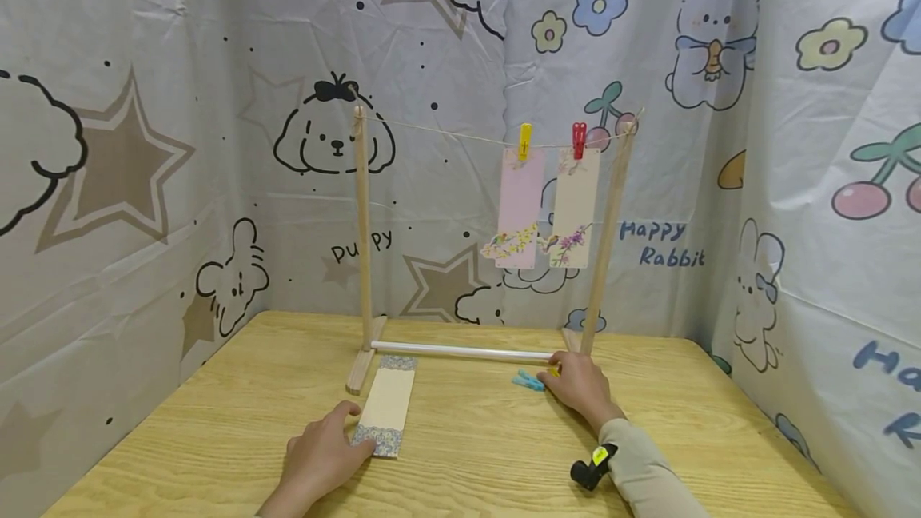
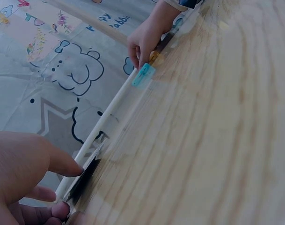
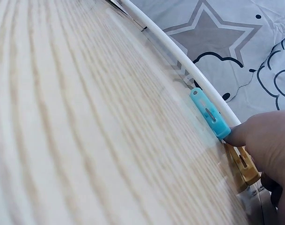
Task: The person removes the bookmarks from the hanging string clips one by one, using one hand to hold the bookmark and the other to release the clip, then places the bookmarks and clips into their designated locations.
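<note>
A cream card with lacy blue-grey ends [image 1: 388, 406] lies on the table at centre left. My left hand [image 1: 324, 450] is at its lower left corner, thumb over the patterned end and index finger bent beside the left edge. At the right, my right hand [image 1: 581, 386] has its fingers around a yellow clothespin [image 3: 245, 166], partly hidden in the head view. Close to these fingertips lies a blue clothespin [image 1: 528, 380]. On the string above hang a pink flowered card [image 1: 520, 206] under a yellow clothespin [image 1: 526, 142] and a cream flowered card [image 1: 576, 210] under a red clothespin [image 1: 579, 141].
A wooden frame has a left post [image 1: 363, 230], a right post [image 1: 610, 238] and a white bar [image 1: 464, 352] low between them. The string [image 1: 446, 132] joins the post tops. A printed curtain [image 1: 446, 46] stands behind the wooden table [image 1: 468, 438].
</note>
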Demonstrator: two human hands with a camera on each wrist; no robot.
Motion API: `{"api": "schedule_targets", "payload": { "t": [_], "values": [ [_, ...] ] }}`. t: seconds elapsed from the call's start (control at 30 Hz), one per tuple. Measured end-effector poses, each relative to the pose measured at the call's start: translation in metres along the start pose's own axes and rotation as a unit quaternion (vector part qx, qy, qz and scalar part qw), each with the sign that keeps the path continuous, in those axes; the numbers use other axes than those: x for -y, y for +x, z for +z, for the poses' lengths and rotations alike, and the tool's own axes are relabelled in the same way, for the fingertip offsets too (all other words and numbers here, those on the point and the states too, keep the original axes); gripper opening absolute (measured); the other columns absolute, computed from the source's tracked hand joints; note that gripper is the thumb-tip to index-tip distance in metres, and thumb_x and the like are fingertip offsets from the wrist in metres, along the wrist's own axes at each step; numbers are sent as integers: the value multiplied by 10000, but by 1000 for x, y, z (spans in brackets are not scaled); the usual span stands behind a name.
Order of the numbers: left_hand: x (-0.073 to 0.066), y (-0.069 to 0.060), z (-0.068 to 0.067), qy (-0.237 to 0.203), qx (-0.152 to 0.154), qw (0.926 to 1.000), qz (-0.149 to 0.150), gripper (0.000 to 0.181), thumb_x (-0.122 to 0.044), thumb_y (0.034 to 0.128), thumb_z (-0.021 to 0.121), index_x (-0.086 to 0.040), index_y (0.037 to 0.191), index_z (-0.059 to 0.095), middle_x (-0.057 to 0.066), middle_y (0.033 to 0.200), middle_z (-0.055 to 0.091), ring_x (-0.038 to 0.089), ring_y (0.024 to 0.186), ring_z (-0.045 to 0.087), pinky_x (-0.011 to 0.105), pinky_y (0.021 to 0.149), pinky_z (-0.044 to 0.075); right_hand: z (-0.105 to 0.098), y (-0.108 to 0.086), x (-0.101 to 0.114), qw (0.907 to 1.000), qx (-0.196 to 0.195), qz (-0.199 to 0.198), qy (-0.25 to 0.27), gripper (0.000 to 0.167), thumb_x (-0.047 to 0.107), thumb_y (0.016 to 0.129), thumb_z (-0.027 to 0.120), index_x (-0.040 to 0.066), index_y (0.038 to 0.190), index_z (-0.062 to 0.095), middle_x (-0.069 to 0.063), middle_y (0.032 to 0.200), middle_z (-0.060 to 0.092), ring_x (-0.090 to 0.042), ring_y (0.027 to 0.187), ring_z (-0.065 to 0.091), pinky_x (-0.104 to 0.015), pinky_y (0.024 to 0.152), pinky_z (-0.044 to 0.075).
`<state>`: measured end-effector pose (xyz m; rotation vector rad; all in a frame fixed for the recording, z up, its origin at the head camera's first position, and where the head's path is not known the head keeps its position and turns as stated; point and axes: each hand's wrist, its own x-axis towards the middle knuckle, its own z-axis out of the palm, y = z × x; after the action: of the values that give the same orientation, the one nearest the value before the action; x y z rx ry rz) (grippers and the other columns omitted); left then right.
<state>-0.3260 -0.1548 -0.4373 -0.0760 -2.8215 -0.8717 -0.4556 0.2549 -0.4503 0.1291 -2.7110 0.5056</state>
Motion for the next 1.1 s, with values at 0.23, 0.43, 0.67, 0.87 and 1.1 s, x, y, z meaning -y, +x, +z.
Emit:
{"api": "schedule_targets", "payload": {
  "t": [0.23,0.43,0.67,0.87,1.1],
  "values": [
    [-1,0,0,-3,0,10000,-17,571,-366,848,828,-56,1288,636,-39,789,644,236,780,643,612,814,425,0,0,0,10000,3,20,-16,374,373,878,831,99,1126,772,-20,892,689,-218,764,636,-445,628,528],
    [-1,-1,-1,-2,-29,10000,-46,552,-346,842,820,-52,1273,637,-37,773,638,259,800,652,605,819,413,0,0,0,10000,2,18,-58,378,377,877,830,99,1127,772,-28,910,697,-226,776,645,-449,633,531],
    [-1,-1,-1,36,-20,10000,-63,569,-354,840,819,-44,1278,631,24,860,715,365,894,678,625,839,408,0,0,-1,10000,49,27,-61,371,371,888,820,98,1135,769,-33,919,701,-230,779,650,-457,631,534],
    [-2,0,-1,44,-17,10000,-58,565,-355,840,817,-47,1276,632,-24,788,678,341,862,676,628,836,411,0,1,-1,10000,66,28,-59,367,366,893,816,97,1138,769,-34,921,702,-226,777,649,-456,631,534],
    [-1,-1,-1,81,-30,10000,-36,549,-359,845,812,-56,1267,636,-50,754,646,300,818,664,619,816,419,1,0,0,10000,2,20,-47,376,374,882,823,103,1137,774,-34,928,706,-230,780,652,-454,637,535]
  ]
}}
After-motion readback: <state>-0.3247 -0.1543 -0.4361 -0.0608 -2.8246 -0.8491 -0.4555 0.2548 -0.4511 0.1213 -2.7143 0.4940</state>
